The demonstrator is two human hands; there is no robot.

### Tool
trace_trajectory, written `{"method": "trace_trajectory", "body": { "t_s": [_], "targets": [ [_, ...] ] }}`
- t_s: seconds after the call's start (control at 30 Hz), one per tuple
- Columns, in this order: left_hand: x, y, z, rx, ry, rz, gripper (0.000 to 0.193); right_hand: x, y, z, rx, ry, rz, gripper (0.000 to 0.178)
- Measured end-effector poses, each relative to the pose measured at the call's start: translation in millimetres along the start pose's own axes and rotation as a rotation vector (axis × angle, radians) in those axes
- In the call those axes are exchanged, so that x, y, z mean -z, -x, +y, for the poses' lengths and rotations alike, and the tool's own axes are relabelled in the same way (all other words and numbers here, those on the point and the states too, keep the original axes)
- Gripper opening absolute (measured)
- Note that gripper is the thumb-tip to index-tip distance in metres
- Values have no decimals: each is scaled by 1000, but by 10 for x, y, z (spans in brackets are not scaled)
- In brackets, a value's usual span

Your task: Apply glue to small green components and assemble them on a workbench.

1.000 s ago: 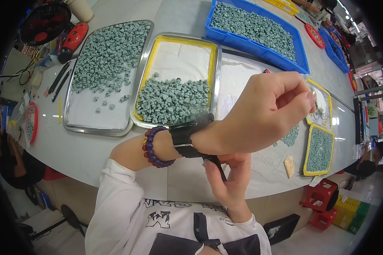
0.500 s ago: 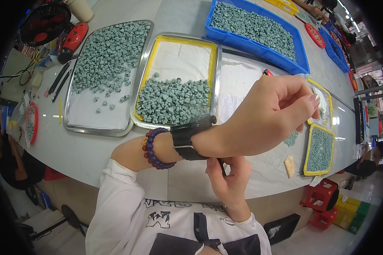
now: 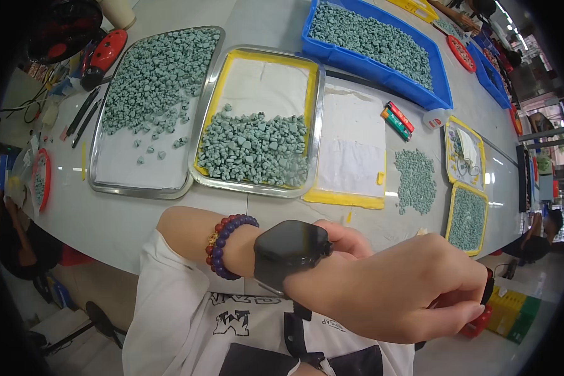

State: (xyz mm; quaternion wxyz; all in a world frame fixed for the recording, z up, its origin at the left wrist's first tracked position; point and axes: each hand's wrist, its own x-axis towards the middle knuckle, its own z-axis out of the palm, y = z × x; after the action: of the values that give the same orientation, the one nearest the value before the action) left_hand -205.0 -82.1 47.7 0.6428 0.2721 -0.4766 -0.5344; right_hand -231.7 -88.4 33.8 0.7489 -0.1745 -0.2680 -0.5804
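Observation:
My left forearm crosses in front of me, wearing a beaded bracelet (image 3: 217, 244) and a black smartwatch (image 3: 288, 252) with its dark face turned up. My left hand (image 3: 398, 288) is closed, its fingers curled in, with nothing visible in them. Behind the wrist, my right hand (image 3: 344, 239) is mostly hidden. Its visible fingers are bent against the watch's far side. Beyond the arms, a metal tray with a yellow frame (image 3: 314, 113) carries greenish stones (image 3: 254, 147). To its left, a second metal tray (image 3: 138, 190) holds more such stones, some loose near its front.
A blue bin (image 3: 382, 75) of stones stands at the back. Right of the trays lie a white sheet (image 3: 357, 125), red and green lighters (image 3: 398, 120), a stone pile (image 3: 417, 182) and a yellow-rimmed tray (image 3: 467, 216). Black pens (image 3: 84, 122) and a ladybird-patterned object (image 3: 105, 53) are at left.
My left hand has dropped toward me and to the right, and the forearm has rolled so the watch face shows. My right hand has gone from below the wrist to behind it.

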Motion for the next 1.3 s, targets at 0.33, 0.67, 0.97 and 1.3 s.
{"method": "trace_trajectory", "body": {
  "t_s": [0.33,0.67,0.97,1.3],
  "targets": [
    [126,44,-75,-48,-238,-31,18,356,118,-221,-324,484,-140,13],
    [268,-170,-364,-613,-898,186,18,713,162,-723,-566,872,115,10],
    [326,-194,-423,-689,-1126,44,21,769,482,-1072,-1235,1048,-160,12],
    [503,-204,-430,-629,-999,150,12,673,468,-974,-1164,1156,-282,23]
  ]
}}
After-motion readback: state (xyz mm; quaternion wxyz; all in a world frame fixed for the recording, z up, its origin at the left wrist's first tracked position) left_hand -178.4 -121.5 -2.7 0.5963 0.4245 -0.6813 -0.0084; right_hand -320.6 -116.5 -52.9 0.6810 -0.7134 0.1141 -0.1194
